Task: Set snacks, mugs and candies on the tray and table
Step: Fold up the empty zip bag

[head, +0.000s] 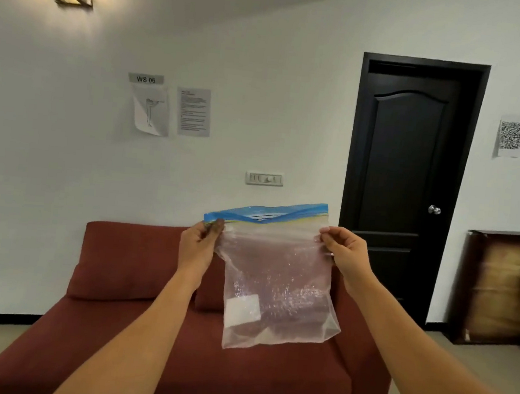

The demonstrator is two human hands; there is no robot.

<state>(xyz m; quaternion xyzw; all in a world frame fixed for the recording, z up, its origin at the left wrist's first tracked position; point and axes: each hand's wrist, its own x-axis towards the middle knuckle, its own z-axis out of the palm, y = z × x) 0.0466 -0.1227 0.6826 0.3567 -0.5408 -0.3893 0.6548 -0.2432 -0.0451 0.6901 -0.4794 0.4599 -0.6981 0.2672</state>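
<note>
Bag held up at chest height, both hands on it. We note a clear zip bag [279, 281] with a blue seal strip along its top, hanging free in front of the red sofa [131, 327], well above the seat and touching nothing but our fingers. Left hand [198, 245] is pinched on the left corner just under the strip; right hand [344, 252] is pinched on the right edge at about the same height. Both are closed on the plastic, set apart by the bag's width.

We judge the two-corner hold serves to keep the mouth taut and level, so the seal can be parted or inspected without the contents shifting. Strip looks wavy, partly open near the middle; we cannot confirm.

Contents: a white rectangle low on the left side, plus a darker mass at the bottom. Plastic is cloudy, so we cannot tell whether these are snacks or candies.

No tray, mugs or surface in view. Dark door [406, 179] stands shut, far right. We judge the task barely started.
</note>
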